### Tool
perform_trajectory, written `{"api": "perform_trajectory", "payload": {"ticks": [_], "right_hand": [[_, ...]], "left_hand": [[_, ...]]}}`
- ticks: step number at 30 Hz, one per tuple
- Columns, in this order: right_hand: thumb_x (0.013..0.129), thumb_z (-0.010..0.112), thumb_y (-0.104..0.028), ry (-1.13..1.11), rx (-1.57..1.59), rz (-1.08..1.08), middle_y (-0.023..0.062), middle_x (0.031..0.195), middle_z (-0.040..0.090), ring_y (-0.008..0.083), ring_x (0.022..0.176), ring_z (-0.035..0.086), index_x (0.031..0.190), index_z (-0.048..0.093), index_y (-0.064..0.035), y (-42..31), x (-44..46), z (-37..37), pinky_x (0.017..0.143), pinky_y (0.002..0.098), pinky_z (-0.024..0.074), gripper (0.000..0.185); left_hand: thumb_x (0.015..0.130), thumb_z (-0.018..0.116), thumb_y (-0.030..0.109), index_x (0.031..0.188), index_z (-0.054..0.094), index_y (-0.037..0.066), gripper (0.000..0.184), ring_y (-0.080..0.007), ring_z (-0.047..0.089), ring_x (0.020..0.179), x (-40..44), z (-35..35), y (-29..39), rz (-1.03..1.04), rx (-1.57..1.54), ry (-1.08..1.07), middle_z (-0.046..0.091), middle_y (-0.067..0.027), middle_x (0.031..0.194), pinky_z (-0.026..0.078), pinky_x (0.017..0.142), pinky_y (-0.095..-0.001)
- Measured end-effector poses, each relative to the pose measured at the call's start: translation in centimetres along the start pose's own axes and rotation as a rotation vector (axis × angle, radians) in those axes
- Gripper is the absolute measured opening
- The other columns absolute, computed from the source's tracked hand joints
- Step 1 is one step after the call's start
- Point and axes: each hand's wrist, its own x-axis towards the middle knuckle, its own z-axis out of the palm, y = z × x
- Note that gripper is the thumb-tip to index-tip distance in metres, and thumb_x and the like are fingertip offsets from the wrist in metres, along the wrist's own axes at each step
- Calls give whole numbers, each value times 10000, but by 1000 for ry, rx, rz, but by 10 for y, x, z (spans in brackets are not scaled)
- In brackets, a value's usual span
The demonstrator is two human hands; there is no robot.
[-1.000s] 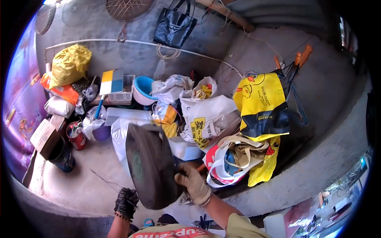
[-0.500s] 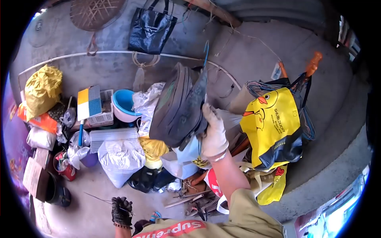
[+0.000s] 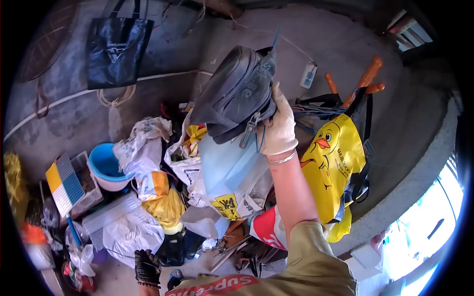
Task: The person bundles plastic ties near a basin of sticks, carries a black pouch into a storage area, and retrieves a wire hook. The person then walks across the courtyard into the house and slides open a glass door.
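Observation:
My right hand (image 3: 280, 126), in a white glove, is raised and closed on the edge of a dusty dark grey bag (image 3: 232, 93). The bag has zips and faded lettering, and hangs tilted above the pile. A small metal clip or tool with a blue cord (image 3: 249, 130) shows by my fingers, partly hidden. Low on the left, my left hand (image 3: 146, 268) wears a black glove; its fingers are curled round a thin metal rod, of which little shows. Under the grey bag lie a pale blue sheet (image 3: 224, 165) and white sacks (image 3: 185, 170).
A yellow duck-print bag (image 3: 335, 165) and orange handles (image 3: 363, 81) stand at right, beside a curved concrete ledge (image 3: 400, 192). At left are a blue basin (image 3: 108, 165), a white basket (image 3: 84, 190) and plastic sacks. A black tote (image 3: 118, 52) hangs on the wall.
My right hand has lifted the grey bag up from the pile, uncovering the pale blue sheet and white sacks. The view has turned to the right. My left hand stays low.

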Motion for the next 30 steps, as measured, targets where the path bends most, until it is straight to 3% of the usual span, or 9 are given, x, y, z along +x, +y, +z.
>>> {"api": "perform_trajectory", "payload": {"ticks": [1,5,10,13,15,17,23,27,30], "right_hand": [[850,475,-297,17,-11,-15,-72,605,530,37,386,334,769,557,-130,0,10,3,409,161,306,203],[849,472,-300,73,42,-131,-81,618,525,49,376,311,762,553,-133,-16,48,-5,395,155,285,205],[803,522,-384,433,69,-349,-37,612,519,86,401,375,767,540,-146,-48,88,-55,375,199,320,242],[798,511,-423,524,28,-448,-28,527,458,110,371,358,759,527,-138,-47,84,-65,346,224,318,288],[793,518,-426,555,113,-512,-18,541,461,101,377,348,758,528,-138,-35,78,-70,347,204,302,290],[797,514,-403,608,166,-430,-2,617,501,111,447,440,827,545,-130,-21,79,-104,469,247,455,276],[766,587,-383,745,13,-319,-8,642,518,99,497,480,806,525,-124,9,63,-104,402,189,399,270],[826,535,-231,737,-312,-463,51,878,543,119,718,524,994,504,-37,24,43,-81,583,223,457,259],[832,516,-144,647,-997,-689,90,1075,498,144,916,492,1155,416,11,33,19,-107,809,236,398,371]], "left_hand": [[813,512,381,805,581,159,233,-134,551,598,15,6,9,19,66,92,606,-19,804,475,556,-293],[803,512,411,750,547,195,226,-111,519,605,55,33,40,-18,174,17,582,17,786,455,571,-277],[814,493,409,748,524,202,220,-114,472,590,92,43,56,-114,194,-1,539,26,768,428,564,-266],[828,482,377,793,563,168,227,-138,512,551,111,25,49,-143,119,-155,579,0,737,457,540,-309],[856,406,398,776,466,194,227,-147,455,655,119,11,43,-139,324,-367,481,31,762,399,622,-286],[878,326,382,826,468,183,250,-147,491,824,112,6,46,-277,257,-147,513,20,932,412,740,-302],[848,428,376,801,541,172,239,-147,508,623,125,6,32,-275,295,-67,561,14,781,436,588,-324],[842,459,365,792,570,160,238,-160,520,565,122,34,25,-364,230,10,581,-5,727,444,538,-335],[853,436,368,875,557,141,258,-174,548,624,125,38,13,-465,210,-52,586,-23,790,467,586,-330]]}}
